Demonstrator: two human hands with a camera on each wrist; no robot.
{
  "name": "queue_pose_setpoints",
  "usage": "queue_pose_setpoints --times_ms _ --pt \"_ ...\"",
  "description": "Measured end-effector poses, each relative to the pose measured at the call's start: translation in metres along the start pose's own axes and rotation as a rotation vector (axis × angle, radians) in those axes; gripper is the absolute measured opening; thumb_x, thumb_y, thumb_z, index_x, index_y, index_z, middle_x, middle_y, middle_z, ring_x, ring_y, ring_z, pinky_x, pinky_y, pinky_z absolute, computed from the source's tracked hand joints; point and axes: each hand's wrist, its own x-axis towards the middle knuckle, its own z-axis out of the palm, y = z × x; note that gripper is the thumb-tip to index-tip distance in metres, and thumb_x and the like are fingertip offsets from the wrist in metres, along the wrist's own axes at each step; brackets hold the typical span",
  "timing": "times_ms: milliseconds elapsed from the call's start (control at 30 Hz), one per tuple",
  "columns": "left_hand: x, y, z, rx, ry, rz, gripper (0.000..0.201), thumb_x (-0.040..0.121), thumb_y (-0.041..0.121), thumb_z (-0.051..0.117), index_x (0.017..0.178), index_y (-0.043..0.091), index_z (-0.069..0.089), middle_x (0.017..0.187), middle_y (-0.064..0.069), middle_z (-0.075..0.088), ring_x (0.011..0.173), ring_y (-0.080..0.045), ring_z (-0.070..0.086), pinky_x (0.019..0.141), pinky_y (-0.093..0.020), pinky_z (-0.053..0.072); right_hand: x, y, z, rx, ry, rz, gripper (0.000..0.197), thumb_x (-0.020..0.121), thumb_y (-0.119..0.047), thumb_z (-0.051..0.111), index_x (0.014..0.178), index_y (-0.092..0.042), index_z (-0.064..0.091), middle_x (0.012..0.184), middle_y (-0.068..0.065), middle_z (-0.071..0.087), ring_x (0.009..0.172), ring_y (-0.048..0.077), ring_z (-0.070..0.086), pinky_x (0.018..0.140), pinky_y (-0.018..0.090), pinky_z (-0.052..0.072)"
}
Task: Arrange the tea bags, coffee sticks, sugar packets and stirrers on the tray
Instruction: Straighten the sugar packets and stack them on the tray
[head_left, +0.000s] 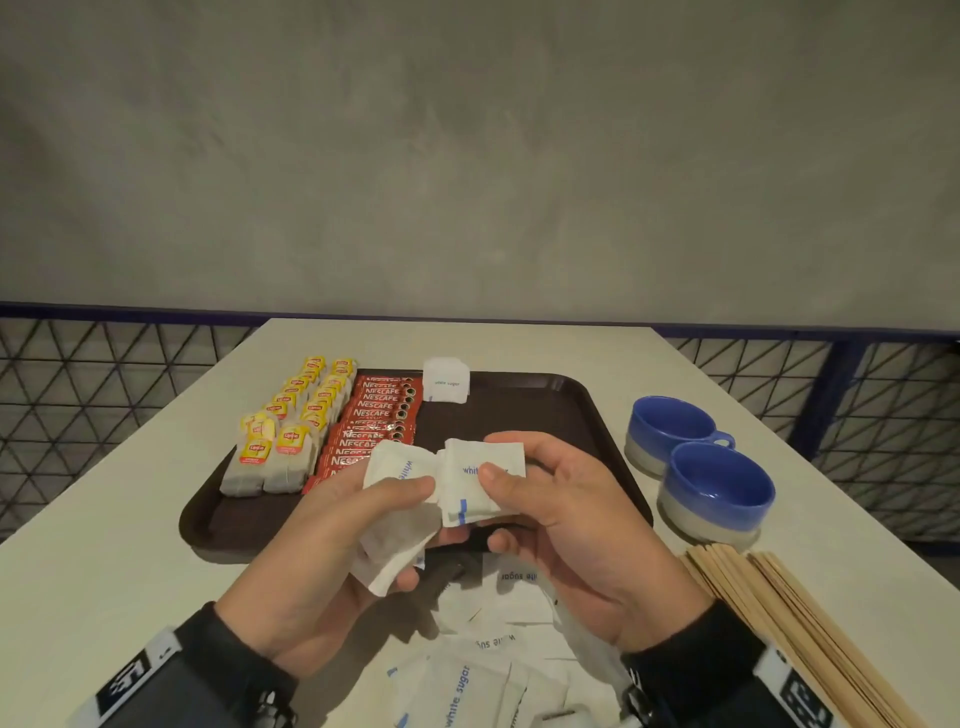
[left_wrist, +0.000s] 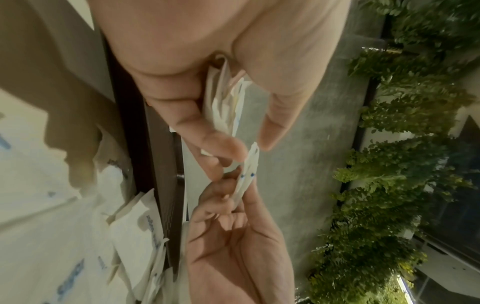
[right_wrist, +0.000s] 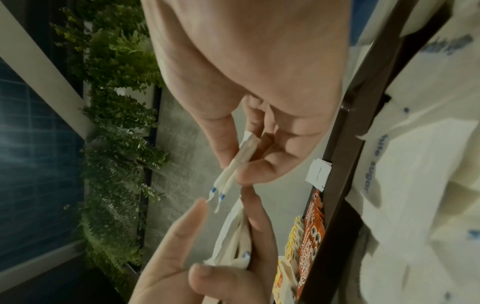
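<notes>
While our right hand pinches a few white sugar packets between thumb and fingers, our left hand grips a crumpled bunch of them, both held just above the near edge of the brown tray. On it we see tea bags at the left, coffee sticks beside them and one small sugar stack at the far rim. More loose packets lie on the table below our hands, with wooden stirrers and two blue cups to the right
</notes>
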Motion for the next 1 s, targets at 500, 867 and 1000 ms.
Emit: queue_pose_setpoints --times_ms 500,867,1000 --pt "0.0029 -0.0006 -0.0012 -0.001 0.065 0.115 0.05 0.068 0.007 0.075 0.117 0.013 0.069 0.103 -0.011 0.079 0.074 -0.026 0.075 0.036 -0.024 0.041 0.0015 0.0047 -0.0007 -0.15 -0.052 0.014 0.017 0.093 -0.016 0.072 0.107 -0.006 0.074 0.109 0.011 0.077 0.072 0.018 0.06 0.059 0.029 0.054" --pt "0.0007 0.0029 -0.001 0.006 0.064 0.14 0.051 0.066 0.014 0.077 0.115 0.016 0.067 0.103 -0.01 0.079 0.077 -0.029 0.076 0.036 -0.024 0.04 -0.0024 0.0012 0.0014 -0.178 0.016 -0.045 0.019 0.093 -0.026 0.072 0.081 -0.012 0.075 0.103 0.021 0.072 0.067 0.016 0.059 0.057 0.028 0.052" --pt "0.0016 0.0015 -0.0005 0.001 0.063 0.156 0.054 0.065 0.018 0.078 0.117 0.017 0.067 0.104 -0.009 0.079 0.076 -0.027 0.076 0.037 -0.025 0.041 -0.0032 0.0008 0.0003 -0.182 0.035 -0.068 0.02 0.092 -0.026 0.071 0.09 -0.007 0.076 0.081 0.01 0.068 0.065 0.014 0.056 0.058 0.026 0.052"
